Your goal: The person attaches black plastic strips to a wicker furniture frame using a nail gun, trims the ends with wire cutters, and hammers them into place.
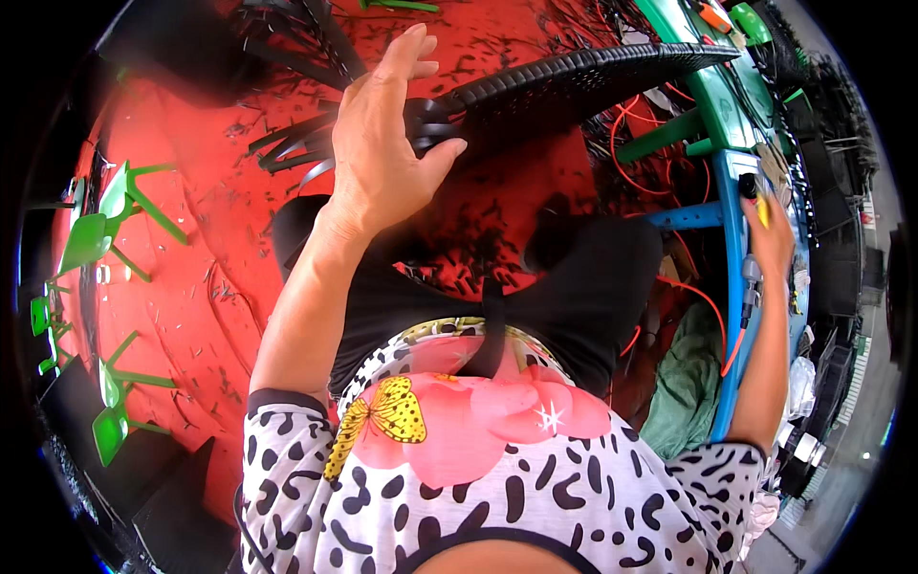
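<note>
Nearest the camera, the person's patterned shirt, black and white spots with pink flowers and a yellow butterfly, is filling the lower middle, with dark trousers beyond it.

Rising from the shirt's left shoulder, the left hand is reaching forward and closing on the near end of a black perforated plastic panel. The thumb is pressing against the panel's edge while the fingers are lying over the top, so the grasp is partly closed around that end; how tightly it is clamping I cannot tell. The panel is stretching away to the right, held up off the floor, its far end nearing the green table.

On the right, the right hand is resting at the edge of a blue table, curled around a small yellow and black tool. The fingers are wrapping it, though what kind of tool it is stays too small to tell. Orange cable is trailing below.

Farther off, the red floor is lying strewn with small black trimmings, and loose black strips are lying just beyond the left hand. Green chairs are standing at the far left.

As a judgement, the work looks midway: the many scraps suggest much trimming is done, while the panel in hand is yet to be set down or fitted.
</note>
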Action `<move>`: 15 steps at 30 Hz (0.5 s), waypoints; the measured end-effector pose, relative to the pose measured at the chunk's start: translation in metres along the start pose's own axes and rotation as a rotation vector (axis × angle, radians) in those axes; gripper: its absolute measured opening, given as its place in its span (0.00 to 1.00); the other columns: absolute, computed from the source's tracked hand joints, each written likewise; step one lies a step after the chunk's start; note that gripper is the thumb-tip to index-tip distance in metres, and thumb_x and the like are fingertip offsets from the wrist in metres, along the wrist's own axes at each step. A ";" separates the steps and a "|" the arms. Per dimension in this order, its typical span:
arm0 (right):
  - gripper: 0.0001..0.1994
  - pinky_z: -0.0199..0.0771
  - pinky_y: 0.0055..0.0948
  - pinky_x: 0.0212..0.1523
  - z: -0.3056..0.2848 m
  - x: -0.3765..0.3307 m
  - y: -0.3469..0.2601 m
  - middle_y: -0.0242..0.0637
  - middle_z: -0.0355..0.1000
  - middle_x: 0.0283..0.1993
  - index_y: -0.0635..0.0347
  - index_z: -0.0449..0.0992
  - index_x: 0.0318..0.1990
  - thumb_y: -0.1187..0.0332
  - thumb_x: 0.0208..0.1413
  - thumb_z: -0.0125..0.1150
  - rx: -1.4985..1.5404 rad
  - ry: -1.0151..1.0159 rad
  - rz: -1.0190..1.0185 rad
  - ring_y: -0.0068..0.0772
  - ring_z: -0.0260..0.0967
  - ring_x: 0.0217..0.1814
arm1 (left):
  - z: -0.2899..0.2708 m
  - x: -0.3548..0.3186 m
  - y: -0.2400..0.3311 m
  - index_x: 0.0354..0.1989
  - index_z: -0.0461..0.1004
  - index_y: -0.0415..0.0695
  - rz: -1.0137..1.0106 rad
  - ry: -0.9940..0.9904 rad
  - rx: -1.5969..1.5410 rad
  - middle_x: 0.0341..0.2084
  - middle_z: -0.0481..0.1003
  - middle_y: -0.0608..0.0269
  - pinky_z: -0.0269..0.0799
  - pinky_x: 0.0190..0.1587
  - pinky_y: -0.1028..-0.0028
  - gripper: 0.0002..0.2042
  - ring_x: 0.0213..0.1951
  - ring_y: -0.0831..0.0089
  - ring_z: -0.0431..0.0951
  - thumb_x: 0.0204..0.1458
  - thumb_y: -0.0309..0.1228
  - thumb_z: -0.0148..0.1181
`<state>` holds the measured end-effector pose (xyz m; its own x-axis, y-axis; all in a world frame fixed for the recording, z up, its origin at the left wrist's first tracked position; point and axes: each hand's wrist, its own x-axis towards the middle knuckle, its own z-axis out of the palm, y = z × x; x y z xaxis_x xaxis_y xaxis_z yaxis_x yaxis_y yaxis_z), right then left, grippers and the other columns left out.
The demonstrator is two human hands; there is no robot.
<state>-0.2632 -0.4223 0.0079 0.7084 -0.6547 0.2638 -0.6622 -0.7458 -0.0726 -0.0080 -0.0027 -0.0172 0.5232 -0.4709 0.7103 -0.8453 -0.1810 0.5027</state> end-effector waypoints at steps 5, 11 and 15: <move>0.33 0.60 0.41 0.56 -0.047 -0.095 0.267 0.51 0.68 0.53 0.56 0.68 0.55 0.42 0.46 0.56 -0.458 -0.111 0.663 0.52 0.63 0.57 | -0.015 0.004 -0.001 0.61 0.54 0.37 -0.134 -0.053 -0.328 0.53 0.67 0.51 0.61 0.57 0.67 0.39 0.52 0.63 0.69 0.36 0.21 0.64; 0.26 0.65 0.31 0.53 -0.017 -0.063 0.224 0.46 0.71 0.50 0.61 0.68 0.55 0.56 0.51 0.59 0.091 0.009 0.267 0.40 0.68 0.52 | -0.018 0.014 0.003 0.60 0.53 0.31 -0.230 -0.044 -0.629 0.53 0.66 0.49 0.59 0.57 0.67 0.30 0.51 0.64 0.69 0.55 0.38 0.53; 0.18 0.71 0.26 0.46 0.008 -0.038 -0.121 0.39 0.73 0.45 0.57 0.73 0.49 0.68 0.49 0.63 0.769 -0.067 -0.305 0.29 0.71 0.46 | -0.021 0.012 0.004 0.60 0.54 0.31 -0.297 -0.034 -0.582 0.51 0.68 0.48 0.58 0.57 0.68 0.29 0.50 0.63 0.70 0.57 0.41 0.49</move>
<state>-0.2085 -0.3083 -0.0016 0.8588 -0.3982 0.3222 -0.1043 -0.7518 -0.6511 -0.0025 0.0093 0.0036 0.7138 -0.5016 0.4888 -0.4634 0.1851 0.8666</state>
